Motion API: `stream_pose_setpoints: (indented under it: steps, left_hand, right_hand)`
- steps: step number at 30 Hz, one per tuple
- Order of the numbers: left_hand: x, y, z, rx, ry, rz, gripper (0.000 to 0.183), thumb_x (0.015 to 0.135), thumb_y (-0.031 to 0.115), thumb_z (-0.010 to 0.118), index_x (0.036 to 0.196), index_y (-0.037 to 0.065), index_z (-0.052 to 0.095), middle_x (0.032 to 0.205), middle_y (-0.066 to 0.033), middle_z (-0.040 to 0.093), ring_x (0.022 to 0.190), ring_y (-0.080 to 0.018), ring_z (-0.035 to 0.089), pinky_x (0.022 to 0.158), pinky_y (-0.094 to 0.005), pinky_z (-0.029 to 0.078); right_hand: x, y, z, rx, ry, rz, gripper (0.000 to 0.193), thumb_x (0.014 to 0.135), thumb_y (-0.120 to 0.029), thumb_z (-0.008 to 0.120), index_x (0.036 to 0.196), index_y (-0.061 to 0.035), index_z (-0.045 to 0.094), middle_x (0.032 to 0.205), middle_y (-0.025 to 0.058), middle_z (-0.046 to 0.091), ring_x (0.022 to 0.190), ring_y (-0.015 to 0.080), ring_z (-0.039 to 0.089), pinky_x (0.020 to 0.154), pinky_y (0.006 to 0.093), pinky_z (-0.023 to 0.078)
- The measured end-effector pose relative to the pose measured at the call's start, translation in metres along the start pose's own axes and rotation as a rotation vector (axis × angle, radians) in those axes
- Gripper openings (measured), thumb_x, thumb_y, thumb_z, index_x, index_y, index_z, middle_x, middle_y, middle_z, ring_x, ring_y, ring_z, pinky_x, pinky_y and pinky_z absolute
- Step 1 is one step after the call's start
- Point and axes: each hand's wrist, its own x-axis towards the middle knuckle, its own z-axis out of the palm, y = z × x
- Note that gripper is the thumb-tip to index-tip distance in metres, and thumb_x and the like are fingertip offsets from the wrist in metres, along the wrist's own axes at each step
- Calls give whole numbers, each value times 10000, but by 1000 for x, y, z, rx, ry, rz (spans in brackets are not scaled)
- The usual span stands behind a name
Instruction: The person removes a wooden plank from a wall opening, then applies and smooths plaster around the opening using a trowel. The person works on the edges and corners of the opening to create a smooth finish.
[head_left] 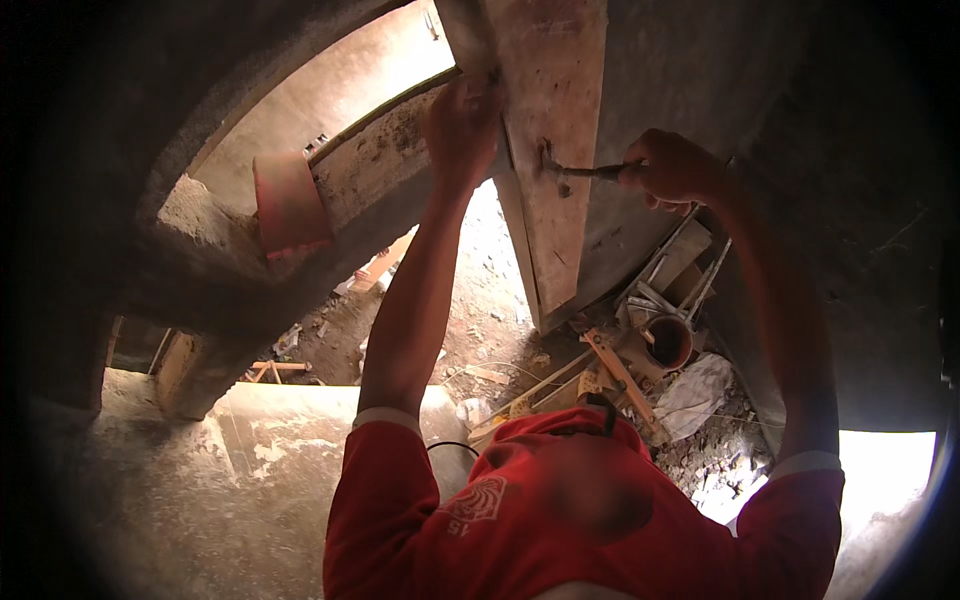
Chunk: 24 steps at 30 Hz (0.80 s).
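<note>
My right hand (678,168) is closed round the handle of a hammer (598,173). The hammer's head is over the face of a long pale wooden board (555,225); whether it touches the wood, I cannot tell. Dark marks and small holes dot the board. My left hand (463,128) is raised to the board's left edge, beside a concrete ledge (375,160). Its fingers are curled in, and what they hold is hidden in shadow. Both of my arms reach up, in short red sleeves.
A reddish flat piece (290,205) leans on the ledge at the left. Below at the right are a round bucket (668,342), a pale sack (695,395), loose timber (618,372) and rubble (730,460). A grey wall (690,70) rises beside the board.
</note>
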Motion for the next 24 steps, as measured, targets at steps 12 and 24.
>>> stream_pose_setpoints:
  steps: [12, 24]
  left_hand:
    - [-16, 10, -6, -74, 150, -27, 169, 850, 152, 793, 954, 67, 691, 881, -96, 721, 750, -230, 733, 687, -351, 563]
    - [-16, 20, -11, -92, 241, 47, 139, 831, 100, 784, 929, 107, 684, 839, -73, 677, 730, -235, 693, 639, -379, 546]
  right_hand:
    - [-10, 56, 108, 29, 478, -273, 320, 982, -274, 643, 1151, -4, 670, 966, 220, 684, 951, 399, 676, 857, 496, 507]
    - [-4, 20, 44, -240, 362, -263, 266, 934, -233, 689, 1076, -10, 716, 951, 218, 687, 911, 381, 699, 813, 490, 524]
